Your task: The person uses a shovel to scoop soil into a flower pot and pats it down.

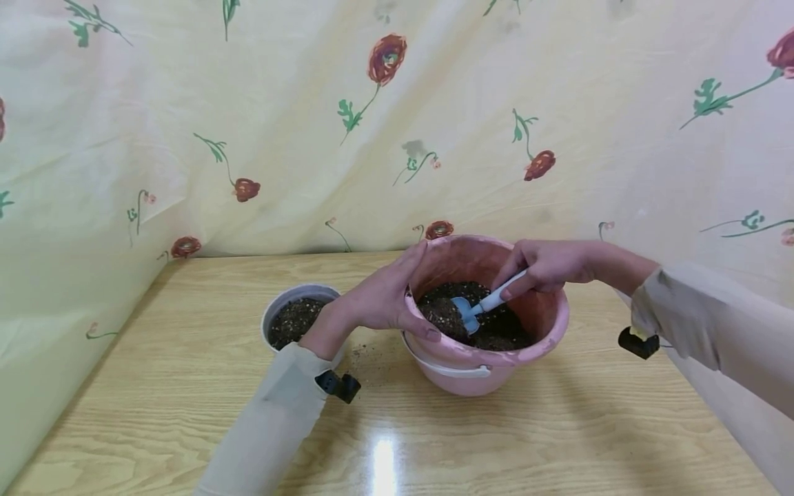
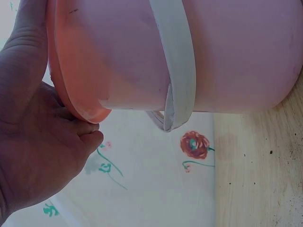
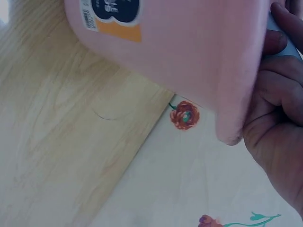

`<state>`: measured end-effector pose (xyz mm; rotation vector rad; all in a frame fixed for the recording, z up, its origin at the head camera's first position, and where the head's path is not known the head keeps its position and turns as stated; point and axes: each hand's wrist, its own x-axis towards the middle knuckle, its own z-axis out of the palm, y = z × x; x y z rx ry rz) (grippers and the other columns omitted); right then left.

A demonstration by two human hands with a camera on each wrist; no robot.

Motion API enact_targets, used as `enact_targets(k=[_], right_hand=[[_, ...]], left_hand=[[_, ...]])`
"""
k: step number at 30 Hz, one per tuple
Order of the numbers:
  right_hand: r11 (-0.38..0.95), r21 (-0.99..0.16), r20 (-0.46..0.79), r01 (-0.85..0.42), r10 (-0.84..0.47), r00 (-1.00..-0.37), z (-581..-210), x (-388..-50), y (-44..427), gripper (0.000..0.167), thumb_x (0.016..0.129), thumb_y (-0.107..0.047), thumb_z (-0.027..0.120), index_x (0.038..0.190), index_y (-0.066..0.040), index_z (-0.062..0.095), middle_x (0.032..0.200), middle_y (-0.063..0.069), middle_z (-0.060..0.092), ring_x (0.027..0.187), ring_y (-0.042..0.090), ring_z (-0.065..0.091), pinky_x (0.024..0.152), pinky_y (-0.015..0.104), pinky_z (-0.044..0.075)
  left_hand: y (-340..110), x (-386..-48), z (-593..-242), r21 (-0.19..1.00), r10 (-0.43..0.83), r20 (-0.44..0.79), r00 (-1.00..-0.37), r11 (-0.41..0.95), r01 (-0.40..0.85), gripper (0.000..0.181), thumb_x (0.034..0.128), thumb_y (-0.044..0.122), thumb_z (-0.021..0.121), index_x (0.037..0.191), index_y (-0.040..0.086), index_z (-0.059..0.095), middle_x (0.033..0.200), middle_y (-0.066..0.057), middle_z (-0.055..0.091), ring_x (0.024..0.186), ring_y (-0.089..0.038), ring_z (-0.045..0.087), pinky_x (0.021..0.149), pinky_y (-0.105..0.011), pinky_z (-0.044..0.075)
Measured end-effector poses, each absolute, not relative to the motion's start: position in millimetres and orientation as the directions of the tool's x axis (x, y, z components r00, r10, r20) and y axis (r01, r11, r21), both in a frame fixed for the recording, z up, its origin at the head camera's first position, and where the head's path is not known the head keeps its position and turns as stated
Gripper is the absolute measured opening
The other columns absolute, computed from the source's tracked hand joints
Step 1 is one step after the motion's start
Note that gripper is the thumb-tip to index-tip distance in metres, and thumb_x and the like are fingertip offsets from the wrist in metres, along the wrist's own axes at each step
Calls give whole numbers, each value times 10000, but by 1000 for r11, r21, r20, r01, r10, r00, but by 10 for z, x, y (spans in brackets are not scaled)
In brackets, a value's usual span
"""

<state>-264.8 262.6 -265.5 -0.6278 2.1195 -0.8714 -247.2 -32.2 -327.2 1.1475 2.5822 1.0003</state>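
Observation:
A pink bucket (image 1: 453, 379) with a white handle (image 2: 177, 61) stands on the table, dark potting soil (image 1: 496, 337) inside it. On its left rim rests my left hand (image 1: 387, 293), thumb outside and fingers curled over the edge; the left wrist view shows that hand (image 2: 42, 137) gripping the rim from below its lip. My right hand (image 1: 540, 265) reaches over the far right rim and holds a small trowel by its pale handle (image 1: 505, 293). The trowel's blue blade (image 1: 465, 315) lies in the soil, partly covered by it. In the right wrist view the bucket wall hides most of the trowel.
Left of the bucket is a grey-white pot (image 1: 268, 324) holding soil, partly behind my left forearm. Soil crumbs (image 1: 366, 355) are scattered on the wooden table (image 1: 186, 406) between them. A flowered cloth (image 1: 279, 103) hangs behind and at both sides.

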Motion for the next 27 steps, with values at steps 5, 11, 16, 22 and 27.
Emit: enact_targets(k=[5, 11, 16, 22, 27], right_hand=[[643, -759, -443, -104, -627, -641, -2672, -2598, 2669, 239, 899, -135, 669, 1075, 18, 722, 615, -42, 496, 417, 25, 274, 408, 155, 261], [652, -757, -465, -31, -572, -676, -2663, -2540, 2683, 286, 899, -155, 669, 1121, 23, 698, 573, -58, 395, 421, 43, 261, 408, 166, 244], [660, -751, -482, 2, -547, -685, -2654, -2520, 2670, 304, 899, -166, 668, 1139, 19, 689, 555, -59, 348, 418, 52, 249, 406, 170, 234], [637, -771, -470, -1, -569, -675, -2636, -2467, 2676, 316, 913, -154, 651, 1172, 25, 674, 563, -62, 359, 415, 53, 233, 403, 171, 217], [601, -798, -430, -29, -604, -671, -2610, -2418, 2705, 323, 931, -157, 629, 1194, 28, 661, 547, -73, 339, 406, 73, 194, 389, 199, 175]], left_hand=[[-316, -2463, -3267, 622, 704, 125, -699, 493, 608, 1428, 578, 539, 882, 1537, 218, -126, 1611, 7, -64, 1465, -169, 28, 1169, -372, 130], [-310, -2465, -3263, 606, 707, 129, -696, 499, 619, 1425, 581, 554, 873, 1539, 200, -121, 1613, -16, -58, 1466, -186, 32, 1169, -385, 131], [-326, -2468, -3266, 615, 706, 132, -696, 492, 616, 1411, 595, 542, 873, 1539, 205, -121, 1616, -17, -54, 1468, -189, 33, 1168, -397, 143], [-331, -2471, -3280, 624, 711, 125, -692, 486, 611, 1410, 597, 554, 866, 1532, 230, -138, 1611, 7, -78, 1467, -184, 25, 1167, -397, 144], [-329, -2475, -3280, 621, 718, 132, -683, 477, 622, 1412, 599, 557, 863, 1523, 248, -159, 1602, 27, -108, 1467, -179, 9, 1169, -401, 144]])
